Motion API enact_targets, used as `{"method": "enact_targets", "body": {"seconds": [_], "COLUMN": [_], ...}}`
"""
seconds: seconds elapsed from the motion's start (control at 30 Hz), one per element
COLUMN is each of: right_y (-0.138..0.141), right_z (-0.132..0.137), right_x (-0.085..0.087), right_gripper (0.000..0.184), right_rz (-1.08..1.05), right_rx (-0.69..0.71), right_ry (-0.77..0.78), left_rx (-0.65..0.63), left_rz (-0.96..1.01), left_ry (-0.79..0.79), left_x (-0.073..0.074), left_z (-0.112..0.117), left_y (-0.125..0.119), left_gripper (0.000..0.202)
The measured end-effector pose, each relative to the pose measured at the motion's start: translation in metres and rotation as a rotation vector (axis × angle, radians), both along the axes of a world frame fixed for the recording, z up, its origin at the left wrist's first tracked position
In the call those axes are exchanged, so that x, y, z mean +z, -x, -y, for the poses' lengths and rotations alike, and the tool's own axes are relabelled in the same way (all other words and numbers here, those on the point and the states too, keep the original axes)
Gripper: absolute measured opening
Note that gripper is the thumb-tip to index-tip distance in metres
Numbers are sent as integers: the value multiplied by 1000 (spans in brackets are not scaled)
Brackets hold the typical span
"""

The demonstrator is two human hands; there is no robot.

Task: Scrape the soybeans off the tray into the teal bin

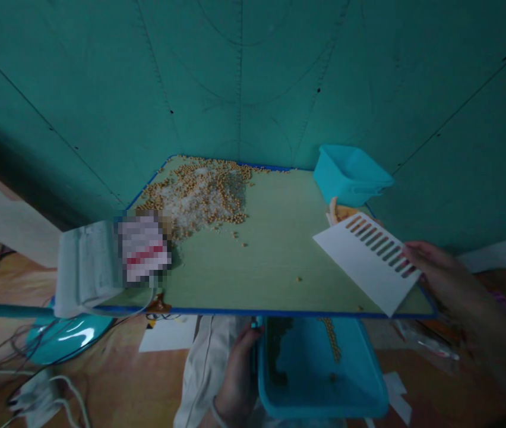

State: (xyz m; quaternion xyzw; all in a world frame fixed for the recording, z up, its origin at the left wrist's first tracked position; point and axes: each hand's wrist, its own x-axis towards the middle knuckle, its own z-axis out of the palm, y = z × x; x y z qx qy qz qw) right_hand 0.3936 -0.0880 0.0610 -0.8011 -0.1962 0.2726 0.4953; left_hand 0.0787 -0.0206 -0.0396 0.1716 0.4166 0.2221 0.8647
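Note:
My right hand (435,267) is closed on the edge of a white card with a row of slots (366,258), held tilted over the right side of the table. Below the table's front edge, my left hand (239,362) grips the left side of a blue plastic bin (324,407). Some yellowish beans and a dark patch show inside that bin. A spread pile of tan beans mixed with whitish, translucent grains (204,196) lies on the back left of the table (271,255). A few single beans are scattered nearer the front.
A smaller turquoise basket (346,172) stands at the table's back right, with a tan object (344,211) before it. At the left are a pixelated box (144,249) and a pale device (86,267) with a cable. A green wall rises behind; cords and a power strip (41,398) lie below left.

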Motion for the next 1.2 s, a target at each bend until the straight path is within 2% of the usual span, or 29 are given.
{"method": "enact_targets", "body": {"seconds": [0.1, 0.17, 0.27, 0.37, 0.5, 0.8, 0.93, 1.03, 1.2], "right_y": [5, 12, 25, 39, 54, 84, 94, 99, 109], "right_z": [26, 35, 38, 31, 17, -8, -16, -21, -23], "right_x": [-9, -15, -23, -26, -26, -22, -18, -18, -19], "right_gripper": [15, 16, 19, 24, 29, 28, 25, 23, 24], "right_rz": [37, 93, 132, 134, 151, 57, -15, -53, -126], "right_rx": [-58, -67, -93, -77, 10, 250, 391, 509, 599], "right_ry": [66, 107, 160, 152, 130, 68, 111, 124, 182], "left_rx": [-2, -12, 16, 60, 107, 184, 215, 260, 300], "left_rz": [137, 157, 116, 81, 83, 6, -84, -168, -175], "left_ry": [48, 42, 47, 51, 28, -21, -63, -93, -99], "left_x": [-1, -1, -2, -7, -9, 1, 3, 9, 18], "left_z": [-1, -1, -2, -1, -4, -21, -30, -36, -43], "left_y": [-3, -5, -3, 3, 13, 24, 35, 45, 63], "left_gripper": [20, 23, 20, 18, 22, 21, 23, 26, 30]}}
